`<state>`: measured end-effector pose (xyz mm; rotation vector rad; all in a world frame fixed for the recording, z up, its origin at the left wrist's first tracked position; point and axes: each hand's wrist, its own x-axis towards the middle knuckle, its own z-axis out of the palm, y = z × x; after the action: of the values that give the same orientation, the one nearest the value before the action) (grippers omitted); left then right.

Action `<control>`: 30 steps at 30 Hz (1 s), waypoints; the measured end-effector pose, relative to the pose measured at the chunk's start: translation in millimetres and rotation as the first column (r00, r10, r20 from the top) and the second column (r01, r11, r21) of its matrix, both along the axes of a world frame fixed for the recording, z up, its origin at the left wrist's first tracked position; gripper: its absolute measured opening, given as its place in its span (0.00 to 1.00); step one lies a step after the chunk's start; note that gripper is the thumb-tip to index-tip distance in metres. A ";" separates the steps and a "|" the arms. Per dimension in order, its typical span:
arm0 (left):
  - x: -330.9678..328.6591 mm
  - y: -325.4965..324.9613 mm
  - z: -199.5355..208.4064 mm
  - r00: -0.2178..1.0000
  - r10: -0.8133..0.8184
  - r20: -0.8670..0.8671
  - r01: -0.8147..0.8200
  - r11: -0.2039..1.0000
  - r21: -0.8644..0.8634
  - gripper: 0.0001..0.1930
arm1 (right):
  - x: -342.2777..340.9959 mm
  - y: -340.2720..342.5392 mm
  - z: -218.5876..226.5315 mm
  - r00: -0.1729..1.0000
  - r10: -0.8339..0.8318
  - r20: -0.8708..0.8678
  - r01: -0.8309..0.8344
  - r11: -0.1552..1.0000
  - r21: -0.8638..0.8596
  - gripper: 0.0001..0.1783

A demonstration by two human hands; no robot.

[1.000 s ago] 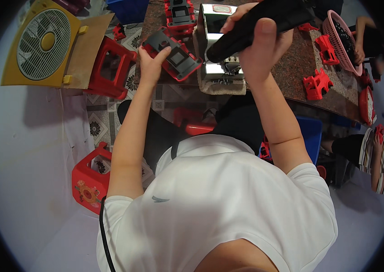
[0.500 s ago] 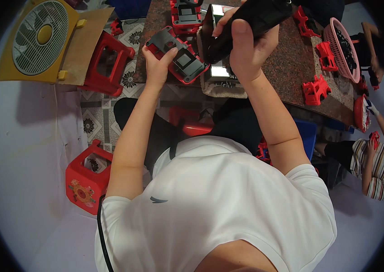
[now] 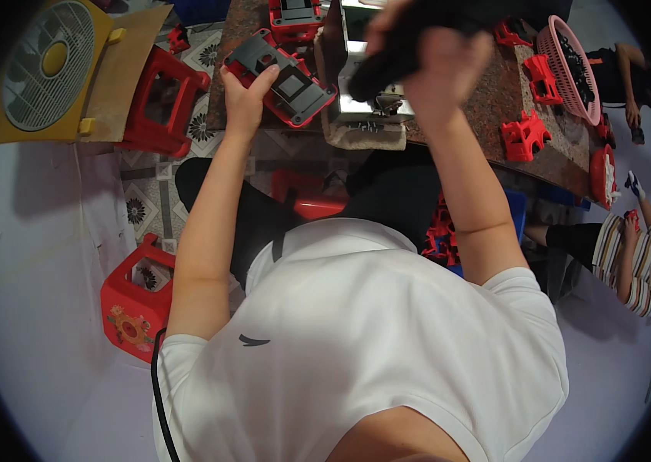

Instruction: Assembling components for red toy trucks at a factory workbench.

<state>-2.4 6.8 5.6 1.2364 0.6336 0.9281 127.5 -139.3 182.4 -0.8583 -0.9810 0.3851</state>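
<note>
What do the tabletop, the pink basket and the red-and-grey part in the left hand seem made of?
Tabletop: possibly stone, perhaps polished; speckled reddish-brown grain.
Pink basket: probably smooth plastic; even colour, regular openings.
Red-and-grey part: likely plastic, matte grey face; uniform colours.

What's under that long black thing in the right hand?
Below the long black thing, part of a shiny metal machine shows on the brown table. The rest is hidden by the thing and right hand.

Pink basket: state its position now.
The pink basket sits upper right in the head view, by the right edge of the table, just right of a red plastic part.
</note>
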 end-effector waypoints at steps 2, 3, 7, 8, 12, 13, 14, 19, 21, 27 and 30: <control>0.5 0.5 1.0 1.000 -0.014 -0.011 0.014 0.998 0.053 0.26 | 4.7 -22.8 12.6 0.989 -0.145 0.037 0.147 0.987 -0.063 0.37; 0.0 -2.3 -2.4 0.998 0.042 -0.036 -0.041 0.998 0.040 0.26 | 11.8 -28.4 3.3 0.975 -0.182 0.127 0.191 0.980 -0.059 0.35; 1.3 -7.0 7.3 1.000 0.005 -0.030 -0.006 1.000 -0.014 0.27 | 34.8 -33.0 -31.6 0.944 -0.130 0.303 0.083 0.983 0.163 0.17; 1.7 -5.4 4.4 1.000 0.007 -0.029 -0.008 1.000 -0.013 0.27 | 35.9 -35.0 -35.4 0.944 -0.129 0.304 0.081 0.983 0.165 0.17; 3.7 -3.0 -0.3 1.000 -0.010 -0.003 0.010 1.000 0.025 0.27 | 36.3 -34.2 -48.1 0.917 -0.206 0.343 0.172 0.977 0.127 0.31; 2.4 -3.8 0.6 1.000 -0.010 -0.007 0.010 1.000 0.024 0.27 | 36.4 -30.0 -44.8 0.929 -0.185 0.321 0.165 0.982 0.088 0.24; 1.6 -4.4 -1.2 1.000 -0.006 -0.009 0.006 1.000 0.023 0.27 | 37.1 -25.9 -40.5 0.940 -0.164 0.298 0.156 0.986 0.050 0.16; 1.4 -7.4 1.8 1.000 0.022 -0.004 -0.022 1.000 0.018 0.29 | -1.4 -10.9 -8.7 0.994 -0.101 0.043 0.104 0.992 -0.071 0.31; 3.5 -5.4 -6.8 1.000 0.025 0.001 -0.025 0.999 0.028 0.29 | -23.3 -3.3 -4.4 0.989 -0.092 -0.113 0.099 0.993 0.059 0.33; 3.1 -4.9 -6.5 1.000 0.011 0.013 -0.012 0.999 0.034 0.30 | -44.8 15.5 -17.8 0.993 -0.089 -0.078 0.094 0.994 0.061 0.35; 2.9 -5.7 -7.7 1.000 0.026 0.012 -0.027 0.999 0.027 0.31 | -48.8 17.7 -20.2 0.996 -0.050 -0.076 0.052 0.998 0.023 0.35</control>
<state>0.4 1.1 -2.1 1.2490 0.6311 0.9682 78.7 -121.6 162.3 -0.8391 -0.8904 0.3583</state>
